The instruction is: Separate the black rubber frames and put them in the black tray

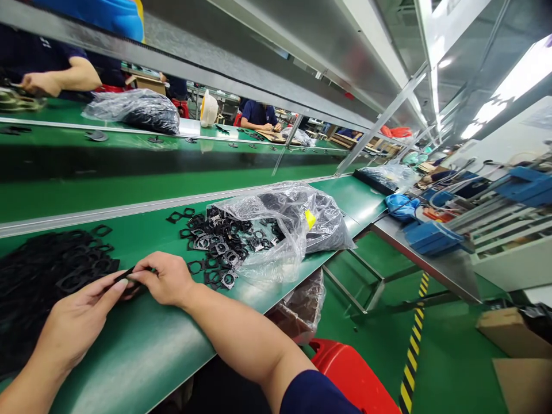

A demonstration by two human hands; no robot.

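Note:
My left hand (pixel 81 319) and my right hand (pixel 166 279) meet over the green table. Between their pinched fingertips is a small black plastic part (pixel 127 276), mostly covered by the fingers, so its full shape is hidden. Left of my hands spreads a large pile of black plastic frames (pixel 38 287). To the right lies a looser heap of square black parts with round holes (pixel 219 247), spilling from the mouth of a clear plastic bag (pixel 332 221) that bears a yellow sticker.
A conveyor belt (pixel 129 178) with a metal rail runs behind the table. Co-workers sit across it, near another filled bag (pixel 138 109). A red stool (pixel 349 374) stands below on the right, beside a lined bin (pixel 302 305). Blue bins (pixel 433 238) are farther right.

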